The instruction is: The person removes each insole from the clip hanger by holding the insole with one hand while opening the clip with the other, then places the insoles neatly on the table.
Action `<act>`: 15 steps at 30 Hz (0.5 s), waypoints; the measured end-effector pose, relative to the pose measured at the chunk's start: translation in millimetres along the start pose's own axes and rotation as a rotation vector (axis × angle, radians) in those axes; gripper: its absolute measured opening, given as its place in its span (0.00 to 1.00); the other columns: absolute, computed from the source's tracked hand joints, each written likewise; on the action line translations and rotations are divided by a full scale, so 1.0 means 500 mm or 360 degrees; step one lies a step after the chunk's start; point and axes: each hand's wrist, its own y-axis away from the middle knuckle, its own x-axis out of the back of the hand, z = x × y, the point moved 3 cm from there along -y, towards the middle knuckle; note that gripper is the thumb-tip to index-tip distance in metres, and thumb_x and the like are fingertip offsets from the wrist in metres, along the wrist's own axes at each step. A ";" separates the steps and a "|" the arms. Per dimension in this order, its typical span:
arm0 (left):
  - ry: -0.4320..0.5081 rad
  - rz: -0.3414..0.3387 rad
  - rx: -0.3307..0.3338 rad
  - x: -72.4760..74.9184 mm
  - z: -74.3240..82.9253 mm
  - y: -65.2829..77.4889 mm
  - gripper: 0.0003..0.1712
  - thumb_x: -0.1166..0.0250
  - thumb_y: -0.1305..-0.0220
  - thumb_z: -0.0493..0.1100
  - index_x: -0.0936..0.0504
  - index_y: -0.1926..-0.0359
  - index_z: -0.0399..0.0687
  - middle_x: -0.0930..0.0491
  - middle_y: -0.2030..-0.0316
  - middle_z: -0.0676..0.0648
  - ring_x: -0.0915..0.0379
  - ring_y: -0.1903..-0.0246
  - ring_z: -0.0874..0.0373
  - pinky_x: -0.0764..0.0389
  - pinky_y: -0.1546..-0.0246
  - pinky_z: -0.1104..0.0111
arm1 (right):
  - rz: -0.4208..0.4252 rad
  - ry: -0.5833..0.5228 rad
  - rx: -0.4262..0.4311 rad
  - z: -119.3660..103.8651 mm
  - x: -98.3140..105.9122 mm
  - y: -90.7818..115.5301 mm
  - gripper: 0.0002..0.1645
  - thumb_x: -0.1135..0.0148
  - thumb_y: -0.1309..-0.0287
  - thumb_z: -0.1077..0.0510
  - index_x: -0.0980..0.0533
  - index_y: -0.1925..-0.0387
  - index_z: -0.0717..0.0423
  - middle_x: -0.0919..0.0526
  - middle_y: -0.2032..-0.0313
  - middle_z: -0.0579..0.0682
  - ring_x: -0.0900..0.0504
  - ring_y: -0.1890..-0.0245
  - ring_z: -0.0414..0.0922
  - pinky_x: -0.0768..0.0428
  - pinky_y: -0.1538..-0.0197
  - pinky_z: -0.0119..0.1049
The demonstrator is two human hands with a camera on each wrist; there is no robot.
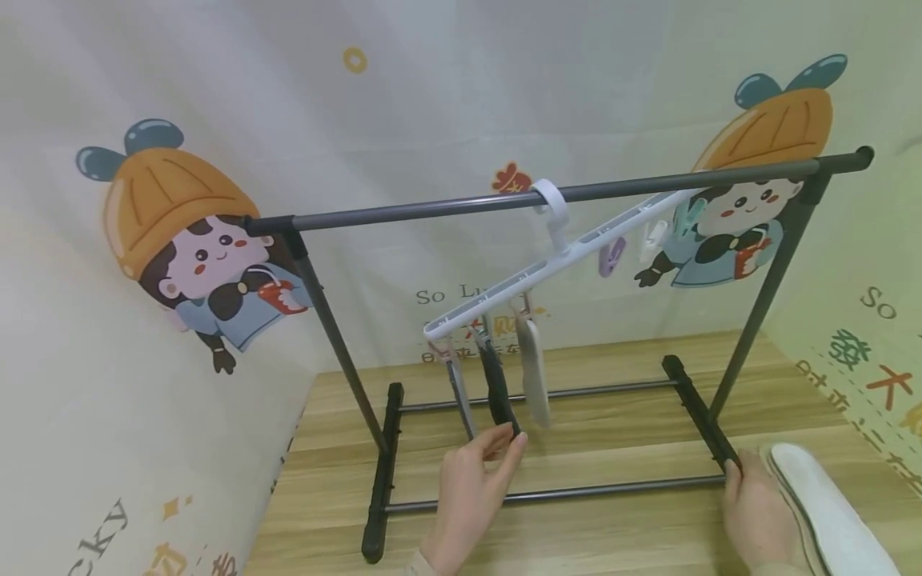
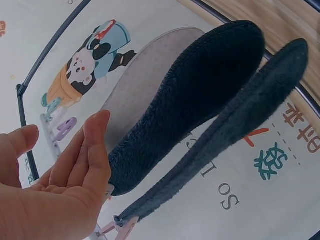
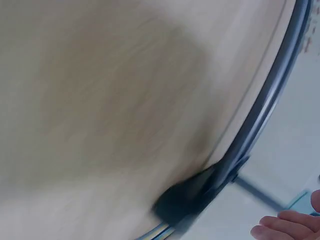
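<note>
Three insoles hang by clips from the left half of a white hanger (image 1: 504,292). Two are dark and fuzzy, a nearer insole (image 2: 210,140) and a middle insole (image 2: 195,90); behind them hangs a pale insole (image 1: 533,372). My left hand (image 1: 471,480) is at the middle insole's lower end in the head view; its thumb stands apart from the extended fingers in the left wrist view. Beside the rack's right front foot lies my right hand (image 1: 759,508), fingers loosely extended in the right wrist view (image 3: 287,225). A white insole (image 1: 828,508) lies just right of it, over another layer.
A dark metal rack (image 1: 432,210) carries the hanger on its top bar and stands on a wood-grain surface (image 1: 598,448). Unloaded purple (image 1: 611,257), white and teal clips hang on the hanger's right half. Printed cloth (image 1: 432,104) encloses the back and sides.
</note>
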 end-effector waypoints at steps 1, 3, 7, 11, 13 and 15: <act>0.0003 0.0002 -0.0009 0.000 0.002 -0.001 0.27 0.40 0.30 0.58 0.16 0.49 0.38 0.12 0.57 0.44 0.14 0.62 0.52 0.14 0.60 0.60 | 0.0017 -0.0013 0.0033 -0.014 -0.006 0.000 0.22 0.58 0.25 0.59 0.34 0.41 0.75 0.25 0.47 0.76 0.25 0.50 0.74 0.24 0.53 0.67; 0.0002 0.0010 -0.0027 0.001 0.005 -0.003 0.26 0.40 0.30 0.57 0.16 0.50 0.39 0.12 0.58 0.44 0.14 0.62 0.53 0.14 0.59 0.61 | -0.0005 -0.0034 0.0083 -0.040 -0.018 -0.001 0.23 0.58 0.24 0.59 0.34 0.40 0.75 0.26 0.45 0.76 0.25 0.48 0.74 0.24 0.52 0.68; 0.0025 0.0022 -0.0076 0.004 0.012 -0.006 0.26 0.41 0.30 0.57 0.16 0.50 0.38 0.12 0.59 0.43 0.13 0.62 0.52 0.14 0.59 0.62 | -0.0043 -0.0047 0.0154 -0.094 -0.039 -0.005 0.26 0.59 0.24 0.57 0.36 0.37 0.76 0.35 0.38 0.79 0.33 0.41 0.77 0.30 0.45 0.72; 0.0033 0.0030 -0.0081 0.007 0.017 -0.007 0.27 0.41 0.30 0.58 0.16 0.50 0.38 0.12 0.58 0.43 0.13 0.62 0.53 0.14 0.59 0.63 | -0.0036 -0.0090 0.0309 -0.152 -0.057 -0.008 0.27 0.57 0.23 0.56 0.35 0.38 0.77 0.32 0.38 0.78 0.33 0.40 0.76 0.30 0.44 0.69; 0.0034 0.0040 -0.0085 0.008 0.019 -0.008 0.26 0.40 0.30 0.57 0.16 0.50 0.38 0.12 0.58 0.43 0.14 0.62 0.53 0.14 0.59 0.63 | -0.0030 -0.0132 0.0402 -0.181 -0.064 -0.008 0.28 0.57 0.23 0.55 0.34 0.39 0.77 0.31 0.39 0.77 0.32 0.39 0.75 0.30 0.42 0.67; 0.0036 0.0052 -0.0094 0.008 0.023 -0.008 0.26 0.40 0.30 0.57 0.16 0.50 0.39 0.12 0.58 0.44 0.14 0.62 0.53 0.15 0.60 0.64 | -0.0036 -0.0183 0.0482 -0.209 -0.072 -0.007 0.29 0.57 0.23 0.53 0.34 0.38 0.77 0.31 0.39 0.76 0.32 0.38 0.73 0.31 0.38 0.65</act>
